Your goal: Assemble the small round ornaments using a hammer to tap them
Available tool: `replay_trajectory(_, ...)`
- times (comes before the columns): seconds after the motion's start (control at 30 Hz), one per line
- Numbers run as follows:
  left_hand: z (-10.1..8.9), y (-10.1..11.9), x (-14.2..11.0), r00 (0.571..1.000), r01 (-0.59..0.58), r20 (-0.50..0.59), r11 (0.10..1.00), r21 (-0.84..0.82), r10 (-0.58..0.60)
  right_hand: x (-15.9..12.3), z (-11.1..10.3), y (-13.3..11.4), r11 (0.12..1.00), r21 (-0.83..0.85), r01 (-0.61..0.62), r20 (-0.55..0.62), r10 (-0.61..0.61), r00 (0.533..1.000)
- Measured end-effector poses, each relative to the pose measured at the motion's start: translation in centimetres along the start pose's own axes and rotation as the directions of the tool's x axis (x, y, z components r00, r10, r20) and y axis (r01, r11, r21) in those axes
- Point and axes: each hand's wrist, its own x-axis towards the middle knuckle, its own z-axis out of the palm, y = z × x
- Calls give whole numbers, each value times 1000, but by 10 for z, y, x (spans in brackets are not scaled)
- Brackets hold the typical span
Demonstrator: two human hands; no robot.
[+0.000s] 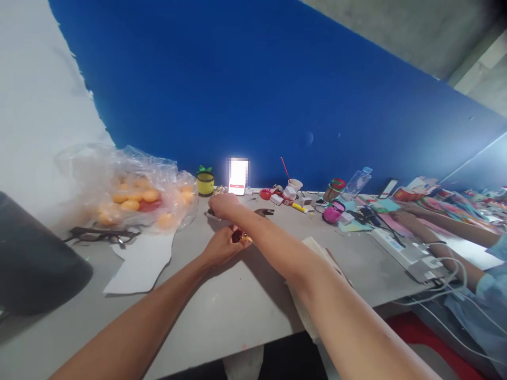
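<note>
At work over a grey table (237, 316), gripping a small dark red and gold piece (236, 236) in the curled fingers of the left hand (219, 246), near the middle of the tabletop. Reaching beyond it with the right hand (224, 205), bent over a small pale tray (213, 216); impossible to tell, with fingertips hidden, whether gripping anything. Behind, before a blue wall (257, 95): a yellow pot (205, 184) beside a phone (237, 178) with a glowing screen. At left: orange fruit (138, 195) in clear plastic, near dark eyeglasses (103, 234) and white paper (144, 266). At far right, beyond a white power strip (396, 253): the forearms of a co-worker (425, 229), stretched over coloured papers.
</note>
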Motion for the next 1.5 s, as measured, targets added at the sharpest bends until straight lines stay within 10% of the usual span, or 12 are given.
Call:
replay_trajectory(1.23,-1,12,1,995,79,49,990,117,-85,-5,12,1,1000,24,-10,-104,13,995)
replay_trajectory(1.4,-2,4,1,999,-1,42,997,74,-2,-24,13,18,935,347,-73,-313,188,931)
replay_trajectory(1.5,-3,1,0,1000,3,-6,999,53,-3,-41,21,32,668,744,16,-309,323,894)
